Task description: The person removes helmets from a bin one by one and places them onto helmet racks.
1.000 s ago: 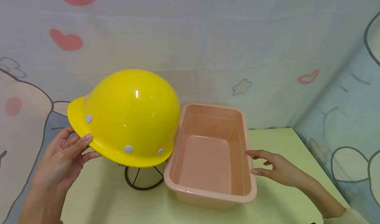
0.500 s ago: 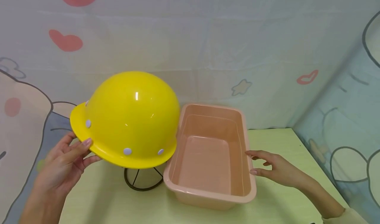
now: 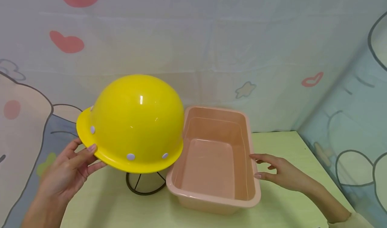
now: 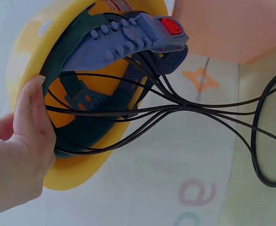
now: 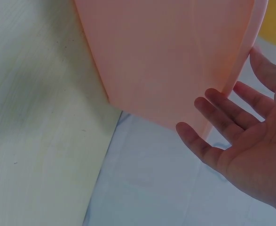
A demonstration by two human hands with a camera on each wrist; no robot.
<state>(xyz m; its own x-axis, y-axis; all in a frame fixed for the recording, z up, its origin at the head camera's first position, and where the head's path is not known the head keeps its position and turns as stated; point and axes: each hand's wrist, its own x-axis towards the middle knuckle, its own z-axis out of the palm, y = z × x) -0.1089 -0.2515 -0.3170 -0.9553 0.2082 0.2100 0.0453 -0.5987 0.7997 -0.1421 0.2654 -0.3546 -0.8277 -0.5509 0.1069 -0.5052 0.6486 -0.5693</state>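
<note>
My left hand (image 3: 71,169) pinches the left brim of a yellow hard hat (image 3: 139,120), thumb on top and fingers beneath. The hat sits dome-up over a black wire stand (image 3: 145,184), whose round base shows below it. In the left wrist view, the stand's wires (image 4: 185,107) fan up into the hat, beside the grey-blue headband (image 4: 128,37) with its red button (image 4: 171,27). To the hat's right stands a pink plastic basin (image 3: 211,201). My right hand (image 3: 279,172) rests fingertips and thumb lightly at the basin's right rim, fingers loosely spread.
Both the stand and basin are on a pale wood-grain table (image 3: 278,204). A printed cloth backdrop (image 3: 272,46) hangs behind it, with another cloth panel (image 3: 356,120) along the right side.
The hat's left brim has come down and a little to the right, levelling the hat, and my left hand has moved with it. The right hand and basin stay put.
</note>
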